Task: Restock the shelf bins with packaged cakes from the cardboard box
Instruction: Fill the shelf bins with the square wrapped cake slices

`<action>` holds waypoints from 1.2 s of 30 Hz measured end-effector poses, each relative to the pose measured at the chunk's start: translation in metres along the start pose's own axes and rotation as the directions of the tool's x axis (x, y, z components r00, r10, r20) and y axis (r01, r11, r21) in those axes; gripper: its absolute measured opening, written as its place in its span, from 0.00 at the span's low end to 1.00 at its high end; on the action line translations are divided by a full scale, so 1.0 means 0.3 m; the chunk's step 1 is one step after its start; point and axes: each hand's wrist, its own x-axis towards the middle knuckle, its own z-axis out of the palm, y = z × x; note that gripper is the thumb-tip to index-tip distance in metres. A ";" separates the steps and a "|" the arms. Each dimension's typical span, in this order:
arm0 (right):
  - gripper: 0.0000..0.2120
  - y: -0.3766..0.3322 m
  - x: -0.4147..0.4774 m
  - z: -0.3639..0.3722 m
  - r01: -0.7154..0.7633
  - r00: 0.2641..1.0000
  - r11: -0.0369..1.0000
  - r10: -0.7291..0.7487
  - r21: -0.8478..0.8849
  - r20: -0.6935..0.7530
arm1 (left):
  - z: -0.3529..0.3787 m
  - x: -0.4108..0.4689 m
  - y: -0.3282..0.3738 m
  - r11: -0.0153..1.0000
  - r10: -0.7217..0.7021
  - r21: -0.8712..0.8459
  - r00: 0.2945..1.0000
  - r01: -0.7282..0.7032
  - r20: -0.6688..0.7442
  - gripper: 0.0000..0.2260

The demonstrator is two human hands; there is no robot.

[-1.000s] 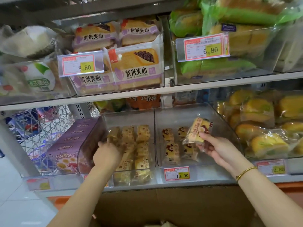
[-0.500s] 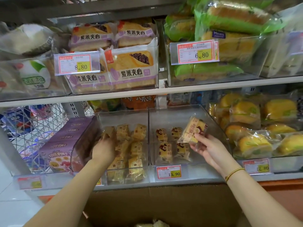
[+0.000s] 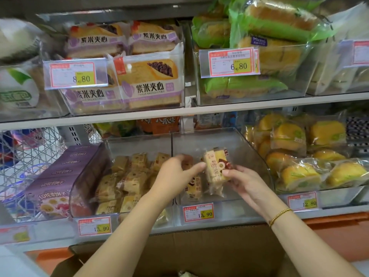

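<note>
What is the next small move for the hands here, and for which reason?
Probably lower the packaged cake into the right bin and lay it beside the cakes already there. The right hand pinches it over that bin, which holds few, and the left hand is open beside it.

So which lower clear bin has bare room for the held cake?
The right bin: its rear and right side, behind the few cakes at front left, are bare. The left bin is crowded with stacked cakes; only a strip by its back wall is free. The right hand holds the packaged cake over the right bin.
</note>
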 end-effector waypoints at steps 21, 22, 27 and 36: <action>0.18 -0.150 -0.087 0.000 -0.108 0.984 0.871 0.161 -0.480 0.070 | -0.082 0.093 0.068 0.934 0.113 -0.357 0.943 0.007 0.314 0.22; 0.20 -0.140 -0.086 -0.003 -0.124 0.984 0.903 0.164 -0.412 0.064 | -0.076 0.093 0.071 0.929 0.115 -0.369 0.943 0.009 0.313 0.23; 0.18 -0.121 -0.061 -0.002 -0.137 0.988 0.986 0.128 -0.096 -0.090 | -0.061 0.106 0.044 0.963 -0.006 -0.271 1.000 0.008 0.008 0.24; 0.08 -0.051 0.114 0.028 -0.172 0.889 0.960 0.249 0.222 -0.386 | -0.009 0.084 -0.123 0.983 -0.134 -0.148 0.972 0.106 -0.191 0.12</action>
